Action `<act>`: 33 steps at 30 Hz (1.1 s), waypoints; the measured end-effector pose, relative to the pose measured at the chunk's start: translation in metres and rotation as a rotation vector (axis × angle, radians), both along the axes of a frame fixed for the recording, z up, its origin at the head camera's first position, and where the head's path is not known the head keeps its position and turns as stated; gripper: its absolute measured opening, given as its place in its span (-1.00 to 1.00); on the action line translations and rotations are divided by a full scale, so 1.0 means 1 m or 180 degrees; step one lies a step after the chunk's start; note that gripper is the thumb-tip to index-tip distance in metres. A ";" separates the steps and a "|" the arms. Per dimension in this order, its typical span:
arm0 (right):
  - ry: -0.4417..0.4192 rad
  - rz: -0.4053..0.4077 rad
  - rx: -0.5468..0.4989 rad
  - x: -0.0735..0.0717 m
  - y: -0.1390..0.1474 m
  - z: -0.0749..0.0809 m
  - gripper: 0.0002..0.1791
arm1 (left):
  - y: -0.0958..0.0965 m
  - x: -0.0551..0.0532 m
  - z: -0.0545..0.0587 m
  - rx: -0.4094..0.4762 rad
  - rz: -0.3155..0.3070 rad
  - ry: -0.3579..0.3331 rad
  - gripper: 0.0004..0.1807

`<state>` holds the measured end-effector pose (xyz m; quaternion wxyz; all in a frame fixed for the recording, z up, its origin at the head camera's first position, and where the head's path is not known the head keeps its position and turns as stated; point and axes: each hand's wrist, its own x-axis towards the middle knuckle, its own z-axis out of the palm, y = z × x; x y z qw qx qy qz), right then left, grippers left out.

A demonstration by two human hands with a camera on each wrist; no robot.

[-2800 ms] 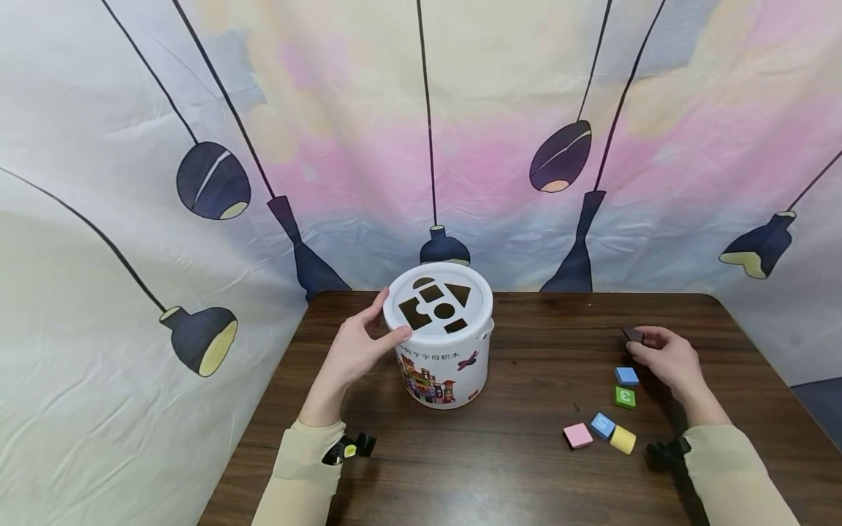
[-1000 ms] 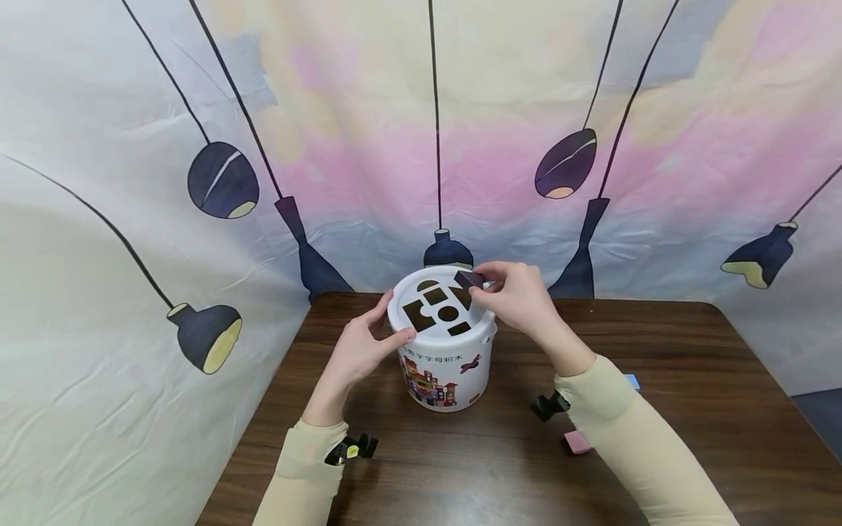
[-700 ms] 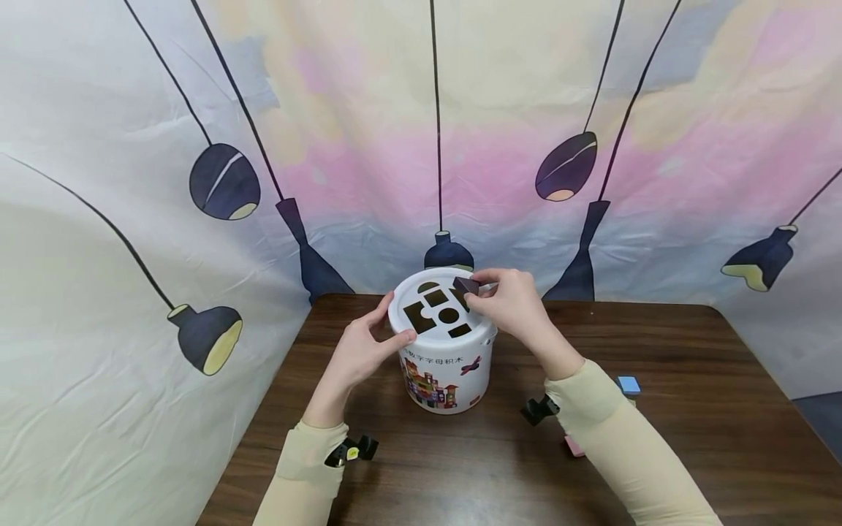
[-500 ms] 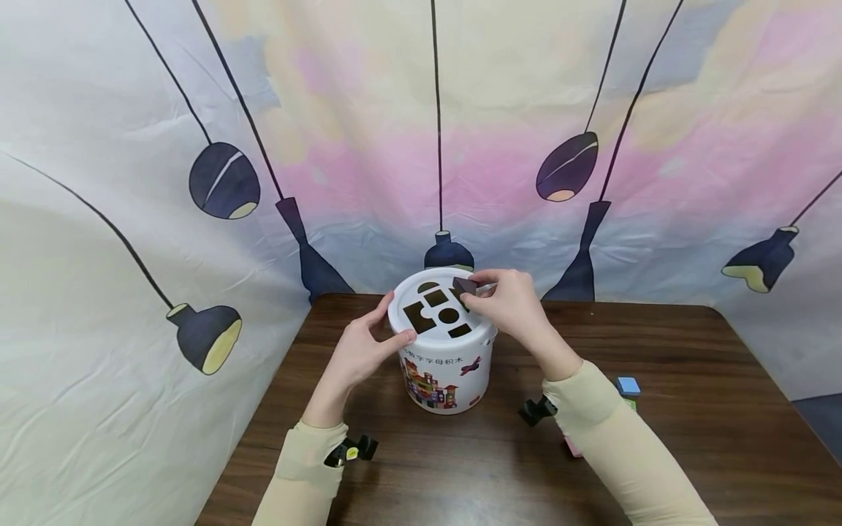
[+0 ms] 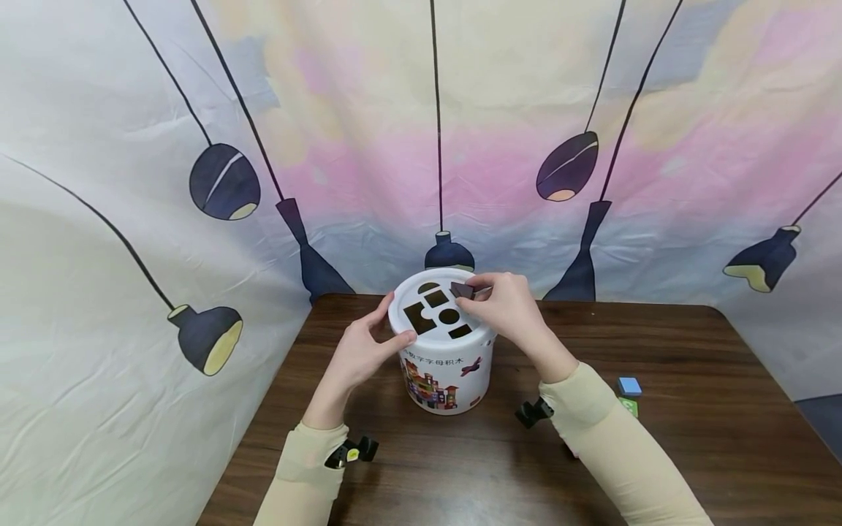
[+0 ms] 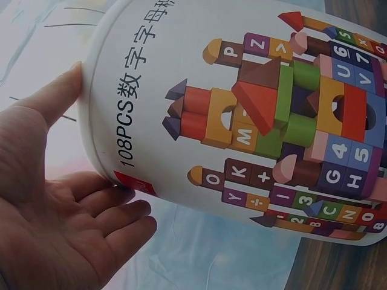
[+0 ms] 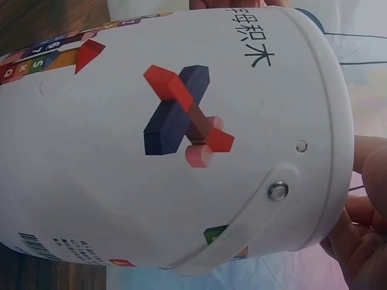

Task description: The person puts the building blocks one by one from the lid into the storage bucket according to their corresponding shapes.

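Observation:
A white bucket [image 5: 447, 380] with a white lid [image 5: 399, 310] cut with several shaped holes stands upright on the table. My left hand [image 5: 358, 347] rests on the lid's near-left rim, thumb and fingers spread straight along it; in the left wrist view that hand [image 6: 66, 205] has its thumb at the rim and its other fingers loosely extended beside the printed wall. Between thumb and fingertips, my right hand [image 5: 509, 303] pinches a dark triangular block [image 5: 463, 290], close over the lid's back right and covering the triangular hole. In the right wrist view, the lid hides the block.
A blue block [image 5: 628, 386] and a green block [image 5: 629, 406] lie right of the bucket on the wooden table [image 5: 710, 351]. The right sleeve [image 5: 618, 446] hides other blocks. Behind the table hangs a printed cloth [image 5: 368, 131]. A carrying handle [image 7: 236, 232] hangs along the bucket's side.
My right hand has carried the dark triangular block from the table's right side to the lid, then shifted it slightly toward the middle and down. My left hand has stayed at the rim.

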<state>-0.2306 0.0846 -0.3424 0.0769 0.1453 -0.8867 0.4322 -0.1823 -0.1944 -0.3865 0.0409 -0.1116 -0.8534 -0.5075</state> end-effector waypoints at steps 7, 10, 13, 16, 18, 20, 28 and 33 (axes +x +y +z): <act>0.0032 0.0015 0.0043 -0.001 0.001 -0.003 -0.50 | 0.000 0.001 0.000 0.0020 -0.0007 -0.0009 -0.01; 0.0044 0.0026 0.0051 -0.001 0.000 -0.003 -0.51 | 0.000 0.001 0.000 0.0026 -0.0006 -0.0012 0.00; 0.0059 0.0034 0.0060 -0.001 0.000 -0.003 -0.52 | 0.001 0.001 0.000 0.0032 -0.0004 -0.0013 0.00; 0.0086 0.0030 0.0079 -0.001 0.000 -0.004 -0.53 | 0.001 0.001 0.000 0.0031 -0.0001 -0.0013 0.00; 0.0111 0.0020 0.0093 -0.001 0.000 -0.004 -0.54 | 0.001 0.001 0.000 0.0028 -0.0001 -0.0011 0.00; 0.0125 0.0017 0.0093 -0.001 0.000 -0.004 -0.54 | 0.001 0.001 0.000 0.0027 -0.0003 -0.0004 0.00; 0.0157 0.0041 0.0027 0.000 0.001 -0.006 -0.54 | 0.000 0.000 0.000 0.0060 -0.0017 0.0002 -0.01; 0.0204 0.0063 -0.0058 0.001 0.002 -0.008 -0.55 | 0.000 -0.001 -0.001 0.0104 -0.0024 -0.0001 0.00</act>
